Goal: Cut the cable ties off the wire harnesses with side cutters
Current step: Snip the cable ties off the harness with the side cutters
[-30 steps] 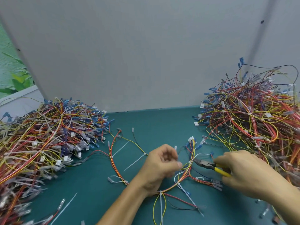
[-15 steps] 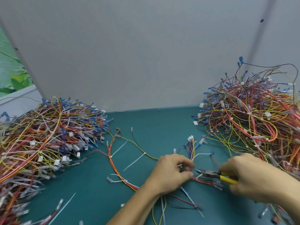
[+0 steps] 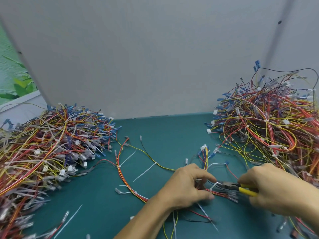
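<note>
A wire harness (image 3: 131, 185) of red, orange and yellow wires lies spread on the green mat, with white cable ties (image 3: 146, 169) sticking out of it. My left hand (image 3: 188, 187) pinches its bundle between thumb and fingers. My right hand (image 3: 269, 187) grips the yellow-handled side cutters (image 3: 241, 188). The cutter jaws point left and touch a white cable tie (image 3: 213, 186) right beside my left fingertips.
A big heap of harnesses (image 3: 48, 149) fills the left side of the green mat (image 3: 164, 131), and another heap (image 3: 272, 125) rises at the right. Loose cut ties (image 3: 69, 219) lie near the front edge. A grey wall stands behind.
Both hands have slid right and toward me along the harness. The cutter jaws have closed in on a white tie next to my left fingertips.
</note>
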